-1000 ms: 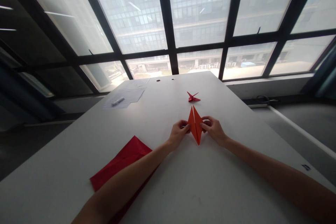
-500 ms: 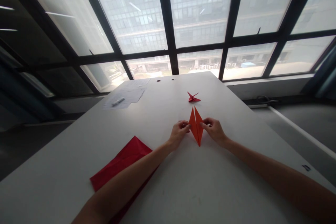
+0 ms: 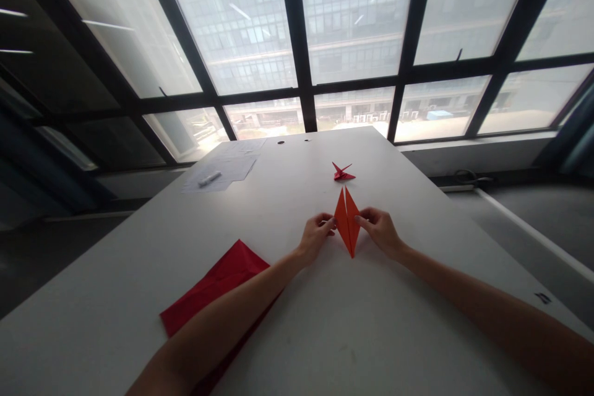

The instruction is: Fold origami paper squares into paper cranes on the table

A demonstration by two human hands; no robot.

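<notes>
An orange folded paper diamond (image 3: 348,223) is held between my two hands, its split tips pointing away from me and its single point toward me. My left hand (image 3: 317,234) pinches its left corner with thumb and fingers. On the opposite corner, my right hand (image 3: 379,229) grips the paper in the same way. Just beyond the tips, a small red origami crane (image 3: 343,173) sits on the white table (image 3: 288,334). Red paper (image 3: 213,288) lies at the left, partly hidden beneath my left forearm.
White paper sheets (image 3: 234,167) lie at the far left of the table, with a whitish tube-like item (image 3: 210,179) on them. A small dark object (image 3: 542,298) rests near the right edge. Tall windows (image 3: 352,18) stand behind the table.
Almost nothing differs. Both hands keep their hold on the orange paper, and the whole view has shifted very slightly.
</notes>
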